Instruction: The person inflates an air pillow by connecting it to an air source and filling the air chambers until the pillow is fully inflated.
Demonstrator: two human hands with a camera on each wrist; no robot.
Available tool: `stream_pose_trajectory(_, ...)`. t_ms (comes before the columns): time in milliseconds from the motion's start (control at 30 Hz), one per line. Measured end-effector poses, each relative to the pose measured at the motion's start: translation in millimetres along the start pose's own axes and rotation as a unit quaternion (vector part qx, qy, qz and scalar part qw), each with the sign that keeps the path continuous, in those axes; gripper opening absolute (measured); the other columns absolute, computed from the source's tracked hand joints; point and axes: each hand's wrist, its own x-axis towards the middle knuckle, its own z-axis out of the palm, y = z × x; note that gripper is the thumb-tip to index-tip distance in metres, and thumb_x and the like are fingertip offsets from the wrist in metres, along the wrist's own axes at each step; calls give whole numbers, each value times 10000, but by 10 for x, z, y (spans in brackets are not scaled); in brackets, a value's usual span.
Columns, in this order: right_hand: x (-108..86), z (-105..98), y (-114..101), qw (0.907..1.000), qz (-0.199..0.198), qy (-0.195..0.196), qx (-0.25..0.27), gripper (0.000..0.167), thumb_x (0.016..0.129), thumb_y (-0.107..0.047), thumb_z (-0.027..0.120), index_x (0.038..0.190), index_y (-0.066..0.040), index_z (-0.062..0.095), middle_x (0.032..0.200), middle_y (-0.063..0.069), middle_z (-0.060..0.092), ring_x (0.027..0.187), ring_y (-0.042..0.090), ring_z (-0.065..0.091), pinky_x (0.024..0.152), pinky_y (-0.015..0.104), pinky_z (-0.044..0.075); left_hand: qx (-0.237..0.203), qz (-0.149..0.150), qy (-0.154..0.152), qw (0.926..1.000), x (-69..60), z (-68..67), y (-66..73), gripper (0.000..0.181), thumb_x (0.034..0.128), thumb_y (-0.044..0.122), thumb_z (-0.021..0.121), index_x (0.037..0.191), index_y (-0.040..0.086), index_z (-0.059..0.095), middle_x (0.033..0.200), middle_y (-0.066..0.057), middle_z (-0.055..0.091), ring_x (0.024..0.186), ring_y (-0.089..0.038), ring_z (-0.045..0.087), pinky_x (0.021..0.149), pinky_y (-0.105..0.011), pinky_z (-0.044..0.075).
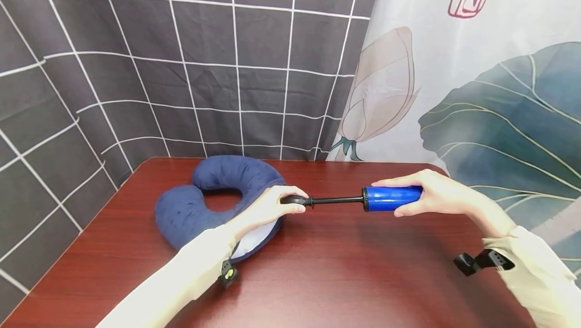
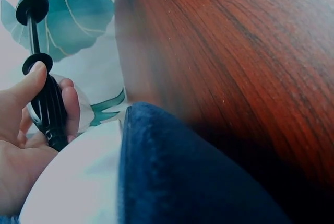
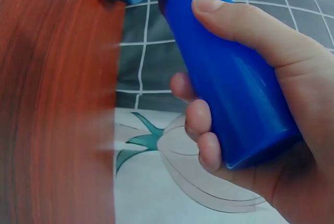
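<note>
At three o'clock from the navy pillow (image 1: 188,213), a hand pump (image 1: 368,199) is above the tabletop (image 1: 317,267), left hand (image 1: 272,204) gripping its black handle (image 1: 294,200), right hand (image 1: 440,194) curled round its blue barrel (image 1: 393,199).

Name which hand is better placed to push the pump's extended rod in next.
Probably the left hand: it grips the black handle on the rod, while the right hand holds the blue pump barrel and could steady it.
</note>
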Motion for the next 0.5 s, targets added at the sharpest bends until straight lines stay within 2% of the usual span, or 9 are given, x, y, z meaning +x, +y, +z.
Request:
stream_pose_trajectory(233,171,104,-41,10000,-31,-9,83,627,776,-476,807,1352,-346,595,1152,-68,726,904,13,669,740,231,551,-206,62,79,9997,0,8,-26,220,884,194,736,1103,187,717,934,33,729,832,-53,581,792,-193,452)
stream_pose_trajectory(500,575,389,-263,9997,-104,-177,165,630,779,-499,797,1356,-357,590,1124,-54,735,936,78,689,749,240,551,-483,-17,57,9988,-3,32,-44,229,888,167,730,1116,149,716,896,-26,725,744,-55,601,718,-201,494)
